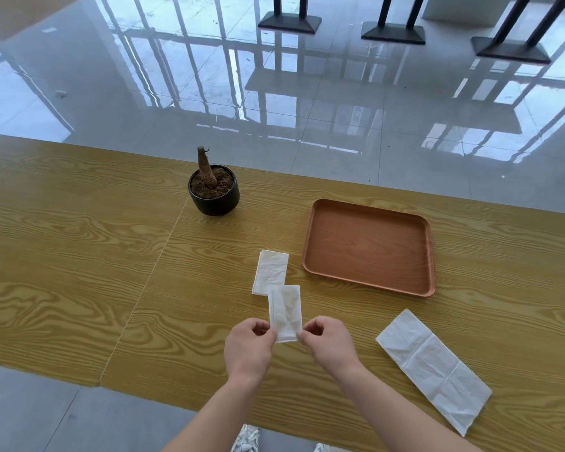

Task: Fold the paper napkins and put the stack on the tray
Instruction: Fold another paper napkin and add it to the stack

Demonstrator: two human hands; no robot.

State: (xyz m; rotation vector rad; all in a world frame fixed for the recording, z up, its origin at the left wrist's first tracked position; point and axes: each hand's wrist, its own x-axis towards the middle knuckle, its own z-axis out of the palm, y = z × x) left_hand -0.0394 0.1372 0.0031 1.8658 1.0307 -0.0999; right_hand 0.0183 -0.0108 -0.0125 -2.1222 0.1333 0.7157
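A small folded white napkin (286,311) is held just above the wooden table. My left hand (248,347) pinches its lower left corner and my right hand (328,344) pinches its lower right corner. Just beyond it a stack of folded napkins (270,270) lies flat on the table, its near edge partly covered by the held napkin. A long unfolded napkin (434,370) lies to the right near the table's front edge. The brown rectangular tray (369,246) sits to the right of the stack with nothing in it.
A black pot with a bare brown stump (213,187) stands behind and left of the stack. The table's far edge runs behind the pot and tray, with glossy tiled floor and black table bases (393,32) beyond. White shoes (247,438) show below the near edge.
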